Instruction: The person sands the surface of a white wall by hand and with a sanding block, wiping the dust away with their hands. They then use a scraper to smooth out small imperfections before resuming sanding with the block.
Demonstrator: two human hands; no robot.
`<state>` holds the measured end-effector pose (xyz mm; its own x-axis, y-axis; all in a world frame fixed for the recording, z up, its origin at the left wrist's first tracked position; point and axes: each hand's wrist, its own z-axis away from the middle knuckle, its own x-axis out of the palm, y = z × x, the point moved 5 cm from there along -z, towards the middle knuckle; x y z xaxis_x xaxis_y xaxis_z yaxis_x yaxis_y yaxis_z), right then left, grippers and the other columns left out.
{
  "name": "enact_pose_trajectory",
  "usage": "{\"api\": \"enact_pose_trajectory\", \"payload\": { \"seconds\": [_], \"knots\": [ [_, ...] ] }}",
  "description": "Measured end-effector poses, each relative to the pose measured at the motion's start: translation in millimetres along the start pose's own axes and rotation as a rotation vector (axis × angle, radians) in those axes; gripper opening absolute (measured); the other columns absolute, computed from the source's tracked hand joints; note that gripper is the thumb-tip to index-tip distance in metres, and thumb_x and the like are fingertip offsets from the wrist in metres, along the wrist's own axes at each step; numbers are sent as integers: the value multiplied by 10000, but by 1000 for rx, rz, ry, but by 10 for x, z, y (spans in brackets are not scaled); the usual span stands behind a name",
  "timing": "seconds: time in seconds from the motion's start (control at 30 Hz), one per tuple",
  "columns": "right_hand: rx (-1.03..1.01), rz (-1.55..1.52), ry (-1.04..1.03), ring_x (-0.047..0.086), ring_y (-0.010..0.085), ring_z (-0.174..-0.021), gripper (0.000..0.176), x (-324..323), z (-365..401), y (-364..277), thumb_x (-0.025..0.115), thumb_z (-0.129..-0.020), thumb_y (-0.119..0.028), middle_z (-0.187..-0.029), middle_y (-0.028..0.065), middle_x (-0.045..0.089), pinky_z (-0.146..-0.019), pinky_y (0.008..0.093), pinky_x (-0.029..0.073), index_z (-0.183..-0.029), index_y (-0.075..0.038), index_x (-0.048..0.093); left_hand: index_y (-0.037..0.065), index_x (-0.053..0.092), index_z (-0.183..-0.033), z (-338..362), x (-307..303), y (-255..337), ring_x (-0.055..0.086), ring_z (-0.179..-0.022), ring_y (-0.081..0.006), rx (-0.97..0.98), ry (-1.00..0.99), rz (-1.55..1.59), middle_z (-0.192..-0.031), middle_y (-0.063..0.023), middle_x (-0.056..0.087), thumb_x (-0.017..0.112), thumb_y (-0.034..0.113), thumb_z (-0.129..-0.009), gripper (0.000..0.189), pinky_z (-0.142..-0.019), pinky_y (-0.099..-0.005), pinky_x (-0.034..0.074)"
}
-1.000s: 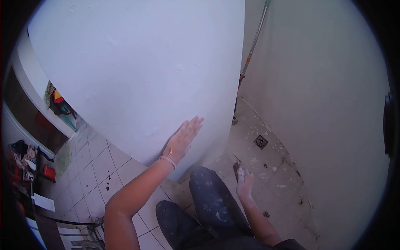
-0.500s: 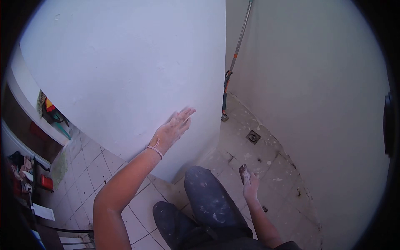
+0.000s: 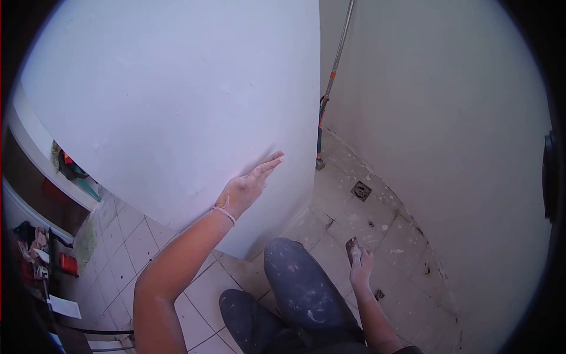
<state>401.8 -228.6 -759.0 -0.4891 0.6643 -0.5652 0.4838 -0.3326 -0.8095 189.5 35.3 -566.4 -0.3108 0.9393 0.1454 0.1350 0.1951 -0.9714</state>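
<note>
Against the white wall (image 3: pixel 171 106) rests my left hand (image 3: pixel 250 186), fingers stretched up and to the right near the wall's corner, with white dust on the skin and a pale bracelet (image 3: pixel 224 215) at the wrist. It holds nothing. Low on the right, above the tiled floor, my right hand (image 3: pixel 361 266) is closed around a small dark block (image 3: pixel 353 250) smeared with white. The block's exact kind cannot be made out.
A long pole (image 3: pixel 336 68) leans in the corner beside the right wall (image 3: pixel 448 130). A square floor drain (image 3: pixel 361 190) lies below it. My dusty knees (image 3: pixel 298 271) are at the bottom. Clothes and a red container (image 3: pixel 68 263) stand at far left.
My left hand has shifted slightly right along the wall, its fingers closer together. My right hand with the block has moved a little right and down. The view has shifted slightly.
</note>
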Motion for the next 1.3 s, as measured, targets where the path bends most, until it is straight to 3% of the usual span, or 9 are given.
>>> {"api": "enact_pose_trajectory", "payload": {
  "seconds": [0.23,0.33,0.43,0.53,0.63,0.87,1.17,1.23,1.3],
  "knots": [
    [-105,-154,-26,527,389,-918,435,442,-152,-415,453,-997,-367,-919,236,641,-873,432,395,-1100,-10,678,63,402,-1482,-46,44,97,-1,-1534,-205,-108,116,277,-1644,-18,195,385,277,-903,618,-1141,-545,-37],
    [-58,-253,-44,546,376,-976,424,433,-386,-986,455,-998,-337,-1018,235,653,-917,411,396,-1160,-8,666,85,453,-1456,-52,-44,-39,102,-1518,-112,-118,59,429,-1625,18,252,457,346,-938,581,-1174,-317,28],
    [7,-374,-63,556,353,-1049,445,584,-479,-1287,438,-1010,-333,-1157,225,647,-959,406,387,-1214,5,645,57,558,-1370,21,35,124,96,-1525,-163,-56,186,256,-1622,-15,266,462,211,-878,525,-1160,-503,17],
    [163,-738,20,534,344,-1158,477,927,-482,-1467,407,-1027,-344,-1300,217,593,-1020,417,366,-1296,4,591,119,540,-1386,2,-82,-242,197,-1500,-133,-88,27,644,-1612,20,284,544,267,-862,545,-1190,-311,97],
    [146,-714,145,451,348,-1298,490,1109,-281,-1780,388,-1037,-331,-1433,212,486,-1109,416,300,-1400,-21,498,198,494,-1436,265,-24,-505,226,-1494,-163,-50,-232,1091,-1610,29,286,537,283,-873,571,-1189,-357,148],
    [-300,-587,153,251,412,-1438,559,1810,-420,-2856,438,-1008,-242,-1596,171,253,-1173,523,160,-1524,-63,321,255,423,-1494,1216,63,-1001,290,-1470,-264,-90,-227,546,-1592,-18,323,429,360,-950,553,-1190,-402,157],
    [-38,-463,558,368,436,-1342,528,1625,-1584,-2800,461,-1020,-203,-1577,145,305,-1076,432,332,-1511,-51,339,242,478,-1458,1303,18,-978,385,-1416,-310,-127,-114,426,-1524,-67,437,297,354,-970,533,-1184,-411,165],
    [190,-2155,339,229,402,-1462,545,2072,-1047,-3009,455,-1011,-142,-1563,173,331,-1187,432,177,-1514,-3,298,239,483,-1455,1363,19,-931,393,-1412,-312,-140,-83,422,-1512,-70,453,291,350,-965,538,-1183,-412,162],
    [-98,-1730,237,415,314,-1310,538,2230,-422,-3022,449,-1005,-144,-1503,141,407,-1120,408,304,-1515,-23,325,236,482,-1456,1418,39,-894,390,-1412,-318,-143,-102,437,-1514,-73,450,293,353,-966,538,-1182,-416,161]
  ]
}}
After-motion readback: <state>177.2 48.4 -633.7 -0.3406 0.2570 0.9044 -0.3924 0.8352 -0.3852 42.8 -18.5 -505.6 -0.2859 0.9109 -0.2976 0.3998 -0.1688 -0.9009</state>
